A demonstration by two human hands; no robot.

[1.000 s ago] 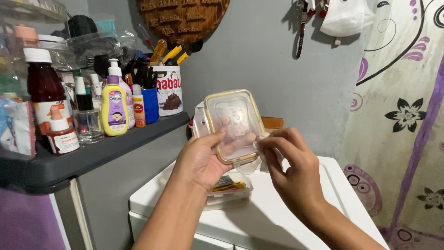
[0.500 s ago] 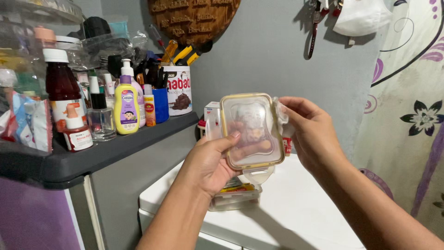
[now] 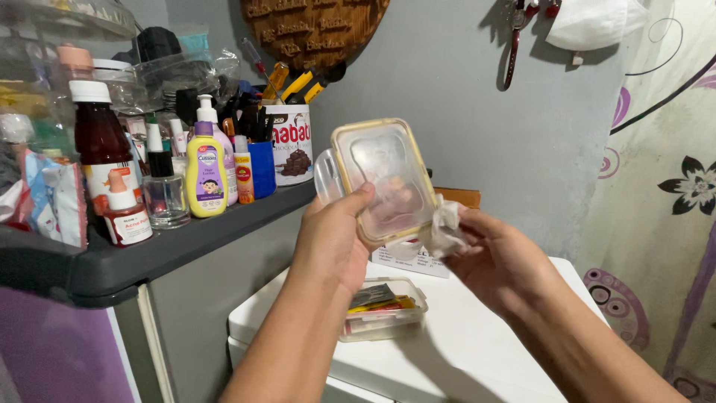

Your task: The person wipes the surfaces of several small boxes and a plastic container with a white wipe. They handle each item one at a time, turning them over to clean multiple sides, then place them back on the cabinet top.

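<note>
My left hand (image 3: 332,242) holds up a clear rectangular container lid (image 3: 382,175) with a yellow seal, thumb on its face, fingers behind. My right hand (image 3: 501,257) pinches a crumpled white tissue (image 3: 446,230) against the lid's lower right corner. Below the hands, the matching clear plastic container (image 3: 382,307) sits open on a white cabinet top (image 3: 462,351), with several small packets inside.
A dark grey shelf (image 3: 149,254) at left carries a red syrup bottle (image 3: 97,160), a yellow lotion pump bottle (image 3: 205,168), a small glass bottle (image 3: 162,190), a tin of tools (image 3: 289,142). A grey wall stands behind; a patterned curtain (image 3: 664,186) hangs at right.
The lid has tilted and risen a little. My right hand with the tissue went from the lid's bottom edge up its right side, then back down to the lower right corner.
</note>
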